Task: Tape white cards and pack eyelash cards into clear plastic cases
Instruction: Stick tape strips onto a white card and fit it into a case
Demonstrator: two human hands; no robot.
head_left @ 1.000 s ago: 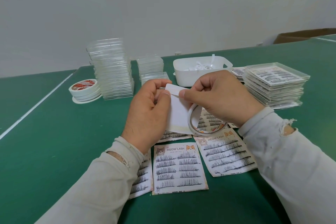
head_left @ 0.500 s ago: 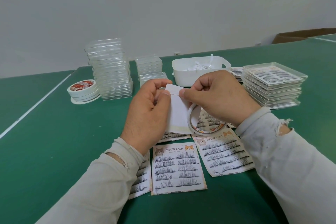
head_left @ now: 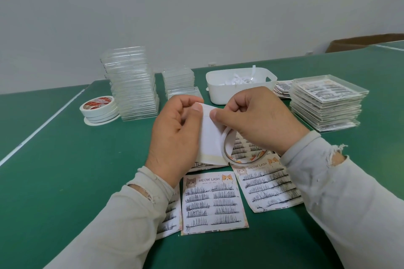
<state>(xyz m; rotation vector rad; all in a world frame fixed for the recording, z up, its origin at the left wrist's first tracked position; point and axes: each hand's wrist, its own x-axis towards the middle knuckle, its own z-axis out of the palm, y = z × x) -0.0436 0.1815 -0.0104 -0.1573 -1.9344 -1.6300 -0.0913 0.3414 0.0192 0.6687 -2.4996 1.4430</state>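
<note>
While left hand point(head_left: 175, 135) pinches the plain white rectangular card point(head_left: 211, 135) upright, right hand point(head_left: 258, 118) at 3 o'clock pinches its top edge w/ a thin white tape ring point(head_left: 227, 146).

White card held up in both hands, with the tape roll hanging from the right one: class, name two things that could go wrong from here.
1. Both hands pinch only the top edge of the white card, so the tape could go on crooked or crease.
2. The tape roll dangles from the right hand just above the eyelash cards; any exposed sticky tape might catch one. The left hand hides the card's left side.
</note>
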